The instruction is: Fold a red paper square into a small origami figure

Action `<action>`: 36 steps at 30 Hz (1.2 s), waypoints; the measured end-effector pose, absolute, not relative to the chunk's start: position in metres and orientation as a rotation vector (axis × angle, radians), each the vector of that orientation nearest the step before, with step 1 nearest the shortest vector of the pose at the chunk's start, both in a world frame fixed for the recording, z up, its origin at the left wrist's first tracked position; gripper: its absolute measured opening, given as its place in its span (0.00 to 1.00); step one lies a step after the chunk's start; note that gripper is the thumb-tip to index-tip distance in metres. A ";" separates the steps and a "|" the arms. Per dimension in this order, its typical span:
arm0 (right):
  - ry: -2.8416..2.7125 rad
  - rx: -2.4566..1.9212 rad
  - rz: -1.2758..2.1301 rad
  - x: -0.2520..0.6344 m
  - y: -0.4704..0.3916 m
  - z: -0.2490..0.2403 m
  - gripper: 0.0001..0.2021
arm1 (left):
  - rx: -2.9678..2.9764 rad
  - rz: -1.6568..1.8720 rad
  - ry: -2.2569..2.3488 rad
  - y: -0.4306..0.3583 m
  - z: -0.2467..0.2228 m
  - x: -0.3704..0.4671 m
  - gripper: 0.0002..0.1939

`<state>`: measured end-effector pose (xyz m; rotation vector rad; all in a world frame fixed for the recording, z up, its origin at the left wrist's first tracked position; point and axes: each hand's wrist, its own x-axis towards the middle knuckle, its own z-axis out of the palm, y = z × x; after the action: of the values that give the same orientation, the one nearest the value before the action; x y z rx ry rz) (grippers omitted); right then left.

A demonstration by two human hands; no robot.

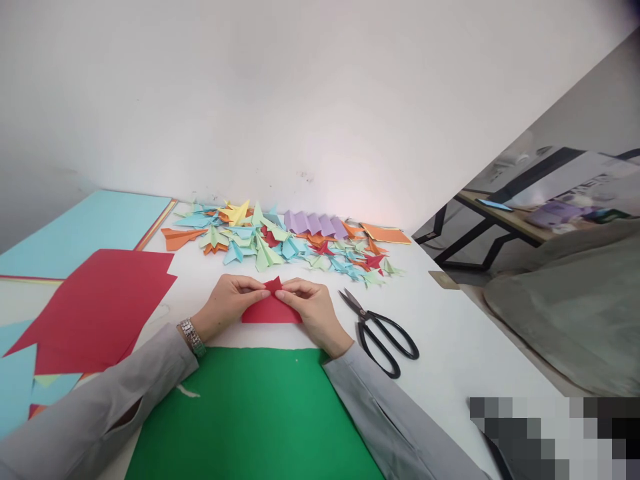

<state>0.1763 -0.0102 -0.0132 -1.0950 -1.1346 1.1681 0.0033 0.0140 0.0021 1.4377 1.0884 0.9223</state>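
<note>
Head view shows a white table (pixel 435 340) in front of you, its far edge against a pale wall (pixel 325 100). Beyond its right side stand a wooden-topped desk (pixel 525 227) with dark legs and a large grey-green cloth shape (pixel 570 307), too unclear to name. A green sheet (pixel 255 413) lies nearest you, between your forearms. To the left of your left hand (pixel 231 301) are red sheets (pixel 105 310), with light blue sheets (pixel 95 233) beyond them. Past both hands spreads a heap of small folded papers (pixel 267 257) in green, blue, orange, yellow and red, with a purple pleated paper (pixel 317 225) among them. Black-handled scissors (pixel 365 315) lie just right of your right hand (pixel 313 308), blades pointing away from you and to the left.

The small red paper (pixel 271 312) is between your hands, just beyond the green sheet. Its near edge is straight and wide; a small pointed part stands up at the top, between your thumbs. Your left hand pinches it from the left and your right hand from the right, each thumb pressed on it near the point.
</note>
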 end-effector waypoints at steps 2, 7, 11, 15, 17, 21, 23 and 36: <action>-1.121 -1.124 1.167 0.177 -0.010 -0.013 0.08 | 1.414 0.924 1.110 0.014 0.002 0.004 0.14; -1.041 -1.176 1.212 0.175 -0.011 -0.011 0.11 | 1.423 0.904 1.050 0.014 0.003 0.005 0.16; -1.012 -1.160 1.200 0.175 -0.012 -0.010 0.12 | 1.416 0.894 1.050 0.014 0.005 0.005 0.16; -1.025 -1.146 1.225 0.176 -0.012 -0.011 0.12 | 1.384 0.883 1.053 0.013 0.006 0.006 0.16; -1.020 -1.160 1.233 0.176 -0.011 -0.012 0.12 | 1.352 0.874 1.055 0.013 0.005 0.007 0.17; -0.996 -1.173 1.227 0.177 -0.010 -0.014 0.13 | 1.299 0.891 1.027 0.014 0.005 0.007 0.19; -0.989 -1.179 1.224 0.177 -0.010 -0.013 0.13 | 1.286 0.887 1.005 0.015 0.005 0.007 0.19; -0.953 -1.150 1.255 0.177 -0.010 -0.014 0.13 | 1.287 0.862 0.975 0.016 0.005 0.006 0.16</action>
<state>0.1765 -0.0099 -0.0138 -1.1496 -0.9530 1.2553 0.0063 0.0159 0.0047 1.2872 0.9748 0.8621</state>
